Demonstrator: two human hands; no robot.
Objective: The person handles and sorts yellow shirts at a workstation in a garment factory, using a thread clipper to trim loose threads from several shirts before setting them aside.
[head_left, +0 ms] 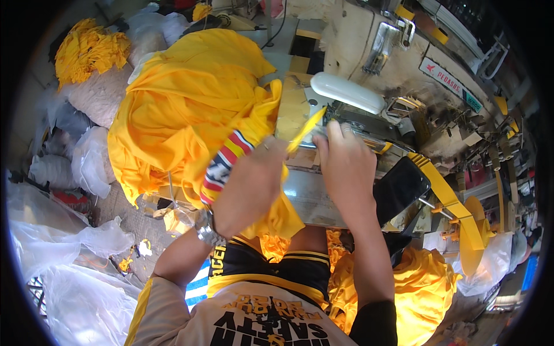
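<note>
A pale industrial sewing machine stands in front of me, with a white rounded cover over its sewing area. My left hand is closed on a yellow garment piece, whose red, white and black striped band shows beside the hand. From the left fingers a narrow yellow edge runs up toward the needle area. Just right of that edge, my right hand rests by the machine bed with fingers bent together; what they hold is hidden.
A large heap of yellow fabric lies left of the machine. More yellow cloth is piled at lower right. A dark phone-like screen and a hanging yellow tape are right of my forearm. Plastic bags cover the left floor.
</note>
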